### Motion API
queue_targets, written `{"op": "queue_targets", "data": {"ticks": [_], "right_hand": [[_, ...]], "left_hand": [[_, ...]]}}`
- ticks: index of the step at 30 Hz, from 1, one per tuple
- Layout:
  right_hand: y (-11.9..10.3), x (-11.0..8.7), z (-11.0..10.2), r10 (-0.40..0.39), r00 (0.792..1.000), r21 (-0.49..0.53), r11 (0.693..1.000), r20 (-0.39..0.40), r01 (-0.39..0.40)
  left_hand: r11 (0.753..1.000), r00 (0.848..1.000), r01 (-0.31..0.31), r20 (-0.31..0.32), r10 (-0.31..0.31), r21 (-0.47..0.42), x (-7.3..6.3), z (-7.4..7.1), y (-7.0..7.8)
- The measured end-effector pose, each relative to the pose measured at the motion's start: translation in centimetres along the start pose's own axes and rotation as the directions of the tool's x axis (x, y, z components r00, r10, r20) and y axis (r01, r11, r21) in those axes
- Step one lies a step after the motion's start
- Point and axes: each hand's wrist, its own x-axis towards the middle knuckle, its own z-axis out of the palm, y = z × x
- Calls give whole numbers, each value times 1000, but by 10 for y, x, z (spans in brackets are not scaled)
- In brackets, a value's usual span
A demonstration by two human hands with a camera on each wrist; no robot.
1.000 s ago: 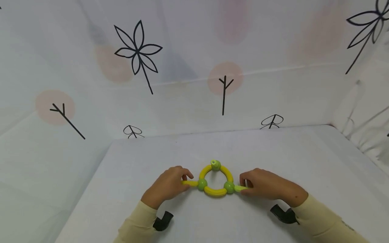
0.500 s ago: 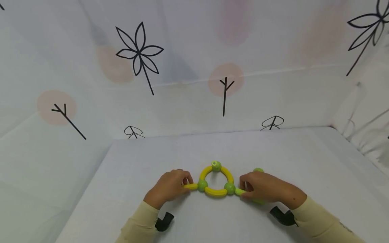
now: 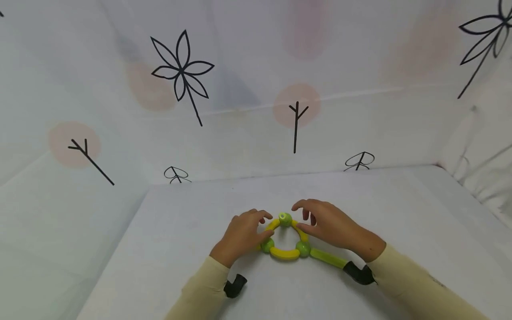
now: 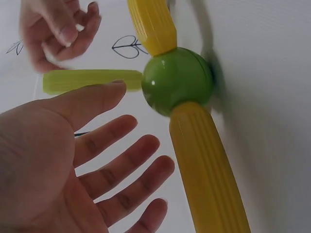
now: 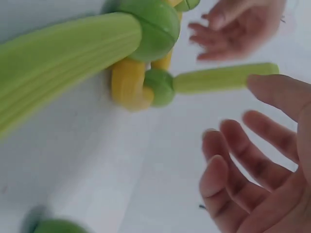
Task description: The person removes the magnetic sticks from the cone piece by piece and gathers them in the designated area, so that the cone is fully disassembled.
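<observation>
A ring of curved yellow rods (image 3: 285, 254) and green balls (image 3: 303, 249) lies on the white table. From its far ball a light green rod (image 5: 214, 79) stands up; the head view shows it nearly end-on. Another light green rod (image 3: 328, 258) reaches out right from the near-right ball. A straight yellow rod (image 4: 206, 165) runs left, mostly behind my left hand (image 3: 246, 235) in the head view. That hand is spread beside the ring's left side, holding nothing. My right hand (image 3: 330, 224) hovers at the upper right, fingers loosely bent around nothing. Whether either thumb touches the toy, I cannot tell.
Black curved pieces (image 3: 360, 273) show at both sleeves. Part of another green ball (image 5: 60, 226) appears at the bottom of the right wrist view. White cloth walls (image 3: 240, 138) with line-drawn plants enclose the table at the back and sides.
Both hands have let go of the side rods and moved inward and away toward the ring's far ball, their fingers spreading. The ring has hardly moved.
</observation>
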Motion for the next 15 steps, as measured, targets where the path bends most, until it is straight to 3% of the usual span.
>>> {"op": "queue_targets", "data": {"ticks": [8, 15], "right_hand": [[-9, 17, 10, -126, 990, 34, 991, -67, 128], [-5, 22, 13, -108, 990, 67, 991, -92, 114]], "left_hand": [[999, 996, 32, 80, -29, -29, 18, 5, 7], [995, 993, 66, 101, -58, -78, 20, 10, 12]]}}
